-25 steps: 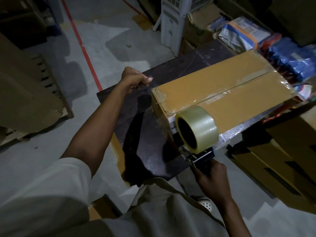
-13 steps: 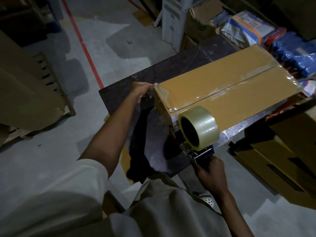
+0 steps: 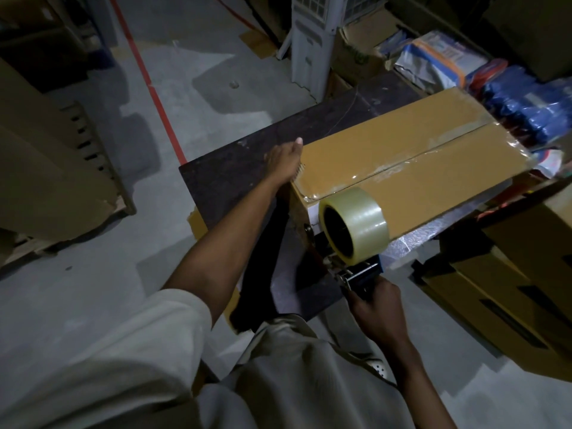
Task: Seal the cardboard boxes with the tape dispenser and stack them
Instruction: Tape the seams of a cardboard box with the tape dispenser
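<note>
On the dark table (image 3: pixel 223 178) sits the cardboard box (image 3: pixel 414 168), long axis running from the near-left end out to the far right, centre seam already under a clear strip of tape. My right hand (image 3: pixel 376 308) is wrapped tight around the handle of the tape dispenser (image 3: pixel 356 239), roll side up, its head against the near end face of the box just below the top edge — right where the seam strip folds over. My left hand (image 3: pixel 286 164) lies flat on the near-left top corner of the box, fingers together, thumb up, pressing rather than gripping anything. Key relation: the dispenser is at the near end of the seam line, so the box lies up and to the far right of that hand; a cut or tear-off there reads to me as the pending step, with the left hand bracing the box against the pull. Right hand is the nearer one to the tape end, left is just beside it on the corner. Hard to read: the roll blocks the blade and the point where tape meets cardboard, so I can't tell if the strip is cut yet. Near end face is mostly in shadow. Far-right end of the box sits close to blue packages (image 3: pixel 532 103) — whether tape wraps down that end I can't make out. More cardboard lies low on the right, dim, edges cut off.
</note>
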A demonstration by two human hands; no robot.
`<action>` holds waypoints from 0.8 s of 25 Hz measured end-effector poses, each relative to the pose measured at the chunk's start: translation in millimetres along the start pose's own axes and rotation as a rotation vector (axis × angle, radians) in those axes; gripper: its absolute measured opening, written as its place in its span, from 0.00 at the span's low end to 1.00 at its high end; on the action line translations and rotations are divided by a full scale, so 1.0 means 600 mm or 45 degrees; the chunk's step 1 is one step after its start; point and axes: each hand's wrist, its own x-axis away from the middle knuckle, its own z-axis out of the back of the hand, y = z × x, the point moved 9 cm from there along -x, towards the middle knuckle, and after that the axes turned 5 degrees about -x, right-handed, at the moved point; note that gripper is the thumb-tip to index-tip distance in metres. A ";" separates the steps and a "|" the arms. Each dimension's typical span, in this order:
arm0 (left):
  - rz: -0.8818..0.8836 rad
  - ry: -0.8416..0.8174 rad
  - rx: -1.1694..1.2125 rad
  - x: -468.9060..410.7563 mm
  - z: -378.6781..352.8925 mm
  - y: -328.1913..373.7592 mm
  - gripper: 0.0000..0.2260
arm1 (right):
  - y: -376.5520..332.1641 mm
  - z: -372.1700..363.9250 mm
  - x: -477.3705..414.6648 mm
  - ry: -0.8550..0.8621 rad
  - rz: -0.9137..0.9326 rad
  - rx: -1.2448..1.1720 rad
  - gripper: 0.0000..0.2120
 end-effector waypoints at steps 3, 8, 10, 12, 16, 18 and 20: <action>-0.020 0.068 -0.292 0.001 0.003 0.012 0.28 | -0.004 0.001 -0.003 -0.010 -0.044 0.028 0.14; -0.007 0.020 -0.352 -0.005 0.005 0.007 0.29 | -0.010 0.020 0.018 -0.009 -0.041 0.090 0.07; 0.001 0.020 -0.333 -0.007 0.004 0.005 0.29 | -0.007 0.033 0.047 -0.019 -0.078 0.060 0.08; 0.015 0.010 -0.309 -0.010 0.002 0.003 0.29 | 0.012 0.044 0.073 -0.022 -0.132 0.040 0.10; 0.027 0.008 -0.308 -0.015 -0.003 -0.004 0.30 | 0.062 0.061 0.119 -0.023 -0.304 0.066 0.12; 0.028 0.025 -0.304 -0.017 -0.001 -0.005 0.30 | 0.075 0.066 0.143 -0.016 -0.372 0.061 0.15; 0.034 0.036 -0.299 -0.015 -0.002 -0.005 0.30 | 0.091 0.065 0.159 -0.017 -0.401 0.066 0.17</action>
